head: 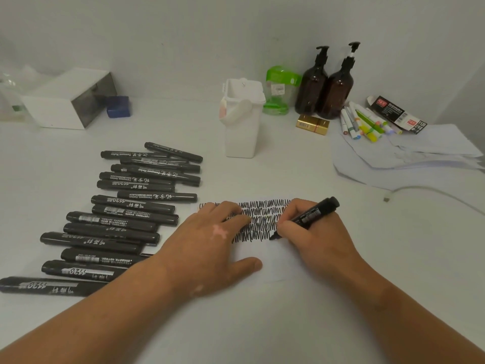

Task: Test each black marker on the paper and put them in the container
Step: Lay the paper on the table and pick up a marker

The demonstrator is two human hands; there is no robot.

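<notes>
- Left hand [210, 240] lies flat, fingers [233, 206] straight, pressing the paper [275, 264].
- Right hand [312, 237] fingers curl round 1 marker [312, 214], tip on the scribbles [262, 219].
- Container [242, 127] stands behind the paper on the counter [288, 324].

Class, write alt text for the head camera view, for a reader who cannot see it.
The right hand holds a black marker to a scribbled paper that the left hand presses flat. More black markers lie at left; a white container stands behind.
</notes>
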